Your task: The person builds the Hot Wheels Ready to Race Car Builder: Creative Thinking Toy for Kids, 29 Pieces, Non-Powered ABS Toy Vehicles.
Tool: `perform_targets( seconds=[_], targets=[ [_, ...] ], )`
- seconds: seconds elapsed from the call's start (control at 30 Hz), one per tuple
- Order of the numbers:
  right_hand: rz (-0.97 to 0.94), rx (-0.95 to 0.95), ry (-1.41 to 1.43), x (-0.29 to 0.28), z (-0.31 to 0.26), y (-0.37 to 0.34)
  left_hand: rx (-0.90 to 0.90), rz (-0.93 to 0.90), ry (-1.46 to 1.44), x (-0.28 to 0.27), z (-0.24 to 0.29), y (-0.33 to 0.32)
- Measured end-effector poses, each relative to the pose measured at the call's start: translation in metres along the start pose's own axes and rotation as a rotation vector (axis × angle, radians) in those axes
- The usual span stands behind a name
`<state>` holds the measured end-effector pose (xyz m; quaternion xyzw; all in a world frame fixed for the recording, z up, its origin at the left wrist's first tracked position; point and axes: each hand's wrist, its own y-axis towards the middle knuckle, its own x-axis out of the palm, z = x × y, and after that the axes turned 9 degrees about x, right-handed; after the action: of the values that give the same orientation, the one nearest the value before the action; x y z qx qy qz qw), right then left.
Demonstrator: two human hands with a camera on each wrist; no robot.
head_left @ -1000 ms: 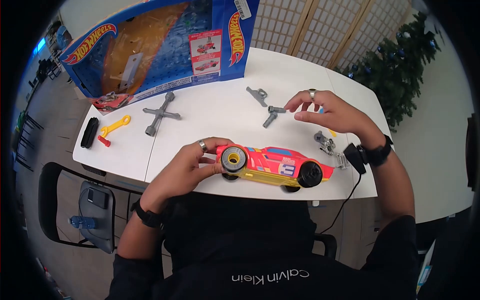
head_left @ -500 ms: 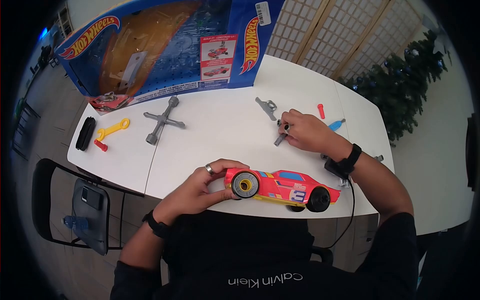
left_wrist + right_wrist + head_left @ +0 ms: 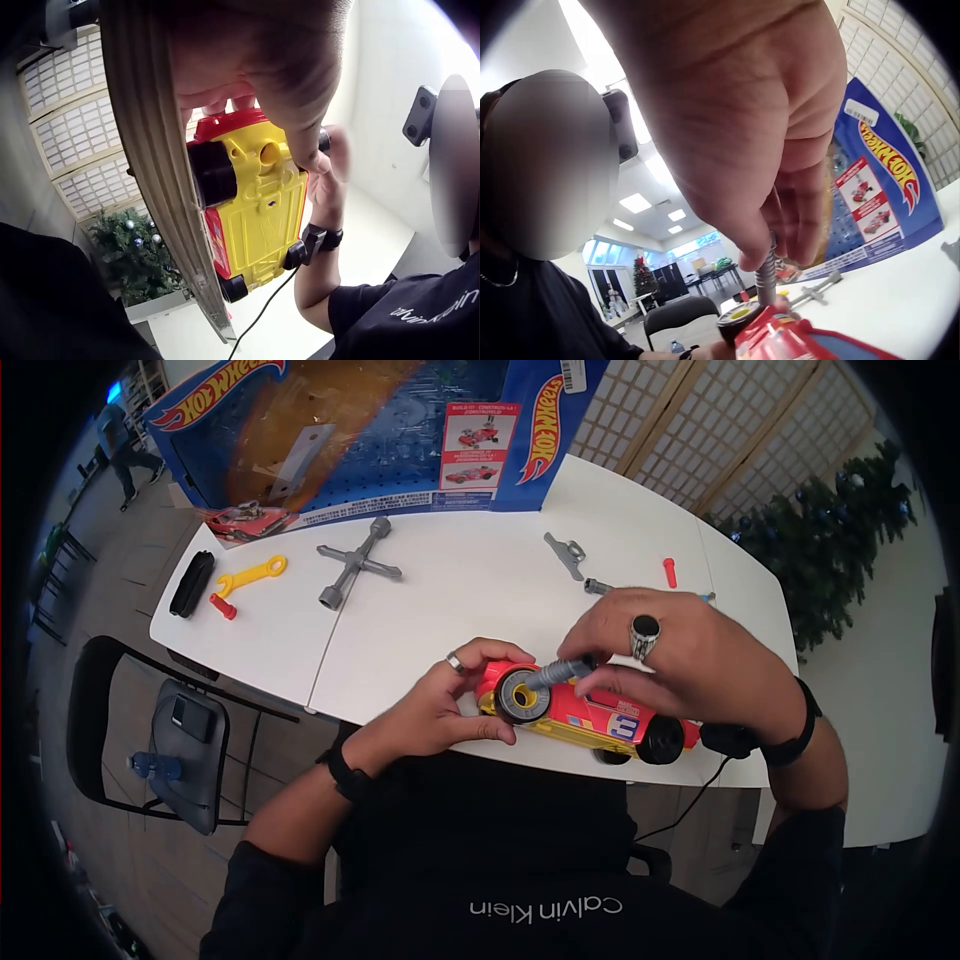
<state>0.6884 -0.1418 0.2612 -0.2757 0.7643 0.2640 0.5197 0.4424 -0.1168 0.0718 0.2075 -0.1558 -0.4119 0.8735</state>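
Observation:
A red toy car with a yellow underside lies tipped, its near side turned up. My left hand grips one end of it, around the wheel with a grey hub and yellow centre. Pinched between the thumb and fingers of my right hand is a grey ribbed cylindrical piece. Its lower end is right at the hub's yellow centre. In the right wrist view the grey piece points down at the wheel.
Behind stands a blue Hot Wheels box. A grey cross-shaped lug wrench, yellow spanner, red bolt and black part lie left. Beyond my right hand are a grey bracket, another grey piece and a red bolt.
My right hand has picked up the grey ribbed piece from the table and brought it toward me to the car's wheel. My left hand keeps hold of the car.

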Motion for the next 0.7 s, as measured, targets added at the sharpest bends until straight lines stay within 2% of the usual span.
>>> perform_targets(
  seconds=[0.17,0.23,0.37,0.47,0.5,0.6,0.63,0.7],
  targets=[
    [-0.026,-0.083,-0.124,0.003,-0.011,0.008,0.101,-0.006,0.024,-0.001,-0.009,-0.001],
    [-0.108,-0.054,-0.104,0.011,-0.010,0.010,0.047,0.015,0.001,0.000,-0.007,-0.002],
    [-0.105,-0.128,-0.155,0.022,-0.010,0.017,-0.007,0.024,0.012,-0.001,-0.005,-0.003],
    [-0.194,-0.037,-0.492,0.027,-0.018,0.020,-0.005,0.004,0.051,-0.003,-0.005,-0.003],
    [-0.194,-0.038,-0.492,0.024,-0.020,0.020,-0.001,0.007,0.044,-0.002,-0.003,-0.002],
    [0.027,0.057,-0.353,0.015,-0.021,0.018,0.033,0.021,0.035,0.002,-0.004,-0.002],
    [0.023,0.051,-0.354,0.018,-0.016,0.017,0.065,0.019,0.039,0.001,-0.005,-0.002],
    [0.011,-0.112,-0.154,0.029,-0.005,0.013,0.052,0.029,0.009,0.001,-0.010,-0.004]
  ],
)
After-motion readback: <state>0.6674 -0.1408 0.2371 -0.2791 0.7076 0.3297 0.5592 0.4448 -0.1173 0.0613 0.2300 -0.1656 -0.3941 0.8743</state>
